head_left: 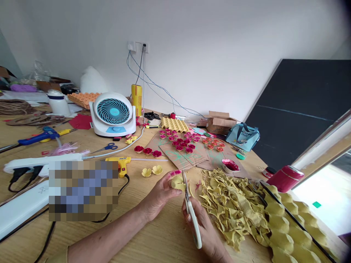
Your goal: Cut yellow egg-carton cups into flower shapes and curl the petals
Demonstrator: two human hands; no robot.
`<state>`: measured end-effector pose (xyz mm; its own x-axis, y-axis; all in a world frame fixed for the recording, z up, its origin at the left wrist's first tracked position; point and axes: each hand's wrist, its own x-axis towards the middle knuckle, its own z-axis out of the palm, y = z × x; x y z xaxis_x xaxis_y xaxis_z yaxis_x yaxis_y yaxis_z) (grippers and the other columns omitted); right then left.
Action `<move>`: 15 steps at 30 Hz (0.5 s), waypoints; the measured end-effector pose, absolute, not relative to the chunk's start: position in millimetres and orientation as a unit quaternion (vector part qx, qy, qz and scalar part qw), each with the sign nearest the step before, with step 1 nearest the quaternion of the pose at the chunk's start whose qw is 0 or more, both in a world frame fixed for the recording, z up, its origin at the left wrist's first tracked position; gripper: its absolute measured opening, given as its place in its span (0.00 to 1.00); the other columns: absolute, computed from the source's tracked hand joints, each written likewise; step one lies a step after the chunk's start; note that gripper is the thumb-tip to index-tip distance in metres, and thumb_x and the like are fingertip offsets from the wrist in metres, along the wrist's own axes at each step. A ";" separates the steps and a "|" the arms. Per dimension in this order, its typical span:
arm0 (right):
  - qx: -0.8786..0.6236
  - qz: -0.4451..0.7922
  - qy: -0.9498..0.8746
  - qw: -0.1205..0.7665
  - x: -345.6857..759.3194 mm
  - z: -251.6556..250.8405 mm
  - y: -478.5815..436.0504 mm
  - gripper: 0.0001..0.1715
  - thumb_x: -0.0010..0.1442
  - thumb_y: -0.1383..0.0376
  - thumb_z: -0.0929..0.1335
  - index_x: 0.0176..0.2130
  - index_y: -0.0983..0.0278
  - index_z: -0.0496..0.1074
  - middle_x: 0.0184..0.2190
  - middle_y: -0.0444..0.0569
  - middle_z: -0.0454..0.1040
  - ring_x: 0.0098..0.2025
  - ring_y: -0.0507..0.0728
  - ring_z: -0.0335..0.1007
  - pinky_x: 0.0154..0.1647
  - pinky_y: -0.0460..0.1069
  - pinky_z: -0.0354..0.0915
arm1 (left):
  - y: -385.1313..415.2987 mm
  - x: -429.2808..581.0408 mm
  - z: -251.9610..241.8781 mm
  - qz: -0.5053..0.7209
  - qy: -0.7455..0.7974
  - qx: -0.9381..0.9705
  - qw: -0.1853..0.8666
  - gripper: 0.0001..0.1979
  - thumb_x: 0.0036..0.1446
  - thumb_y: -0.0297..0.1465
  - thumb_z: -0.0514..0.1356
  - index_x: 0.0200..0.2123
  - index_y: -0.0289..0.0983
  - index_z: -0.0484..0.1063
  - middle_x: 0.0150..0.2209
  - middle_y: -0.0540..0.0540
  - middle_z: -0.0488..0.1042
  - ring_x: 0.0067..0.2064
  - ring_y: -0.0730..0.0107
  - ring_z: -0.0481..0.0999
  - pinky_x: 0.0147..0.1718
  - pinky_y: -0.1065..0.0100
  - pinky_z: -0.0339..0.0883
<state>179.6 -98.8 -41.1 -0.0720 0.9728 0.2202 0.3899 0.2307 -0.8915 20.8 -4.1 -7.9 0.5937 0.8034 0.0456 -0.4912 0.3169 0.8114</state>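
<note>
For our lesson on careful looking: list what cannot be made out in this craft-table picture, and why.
- Head view: pixelated patch hides whatever lies beside the glue gun.
- Head view: egg carton cut off by lower right edge.
- Head view: yellow piece partly covered by left hand and scissors held in right hand.

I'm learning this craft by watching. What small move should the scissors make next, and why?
Probably one short snip into the yellow piece. The left hand pinches it steady, and the scissors in the right hand point up with their tips right at its edge. The heap of yellow scraps beside them suggests trimming of this sort.
</note>
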 end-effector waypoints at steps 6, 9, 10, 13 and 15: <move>-0.528 0.345 -0.640 0.439 181.9 -47.0 -98.3 0.19 0.64 0.48 0.63 0.33 0.61 0.64 0.32 0.44 0.64 0.37 0.57 0.59 0.40 0.49 0.58 | -2.5 19.9 -8.4 0.409 0.183 0.421 0.789 0.30 0.43 0.25 0.72 0.52 0.40 0.71 0.42 0.48 0.80 0.47 0.64 0.75 0.50 0.66 0.61; -0.524 0.350 -0.636 0.446 181.8 -48.8 -97.9 0.17 0.63 0.50 0.63 0.32 0.61 0.64 0.31 0.43 0.63 0.36 0.56 0.58 0.38 0.49 0.57 | -2.0 18.6 -5.7 0.405 0.186 0.425 0.788 0.31 0.43 0.25 0.72 0.52 0.40 0.70 0.40 0.48 0.80 0.45 0.65 0.76 0.49 0.66 0.62; -0.522 0.349 -0.637 0.448 181.5 -48.8 -98.0 0.17 0.63 0.51 0.63 0.32 0.61 0.64 0.31 0.43 0.62 0.35 0.56 0.57 0.38 0.49 0.56 | -1.8 18.0 -4.6 0.403 0.184 0.427 0.788 0.31 0.43 0.25 0.72 0.52 0.40 0.70 0.39 0.48 0.80 0.45 0.65 0.76 0.49 0.66 0.62; -0.520 0.345 -0.637 0.452 180.9 -48.9 -98.8 0.17 0.63 0.51 0.62 0.32 0.61 0.63 0.30 0.43 0.62 0.35 0.55 0.57 0.37 0.49 0.55 | -0.5 16.5 -2.6 0.396 0.171 0.437 0.789 0.31 0.44 0.25 0.71 0.53 0.39 0.68 0.39 0.48 0.80 0.44 0.66 0.77 0.49 0.65 0.62; -0.521 0.344 -0.636 0.454 181.0 -49.8 -99.2 0.17 0.63 0.51 0.62 0.32 0.61 0.64 0.31 0.43 0.62 0.34 0.55 0.56 0.37 0.49 0.55 | 1.0 15.9 -3.1 0.392 0.162 0.442 0.790 0.31 0.45 0.26 0.71 0.54 0.39 0.67 0.40 0.47 0.80 0.45 0.65 0.77 0.49 0.65 0.62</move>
<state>181.0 -99.2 -49.8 -0.0463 0.9745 0.2193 0.3504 0.2215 -0.9101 15.9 1.0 -3.1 0.6402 0.7628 0.0912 -0.4767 0.3013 0.8258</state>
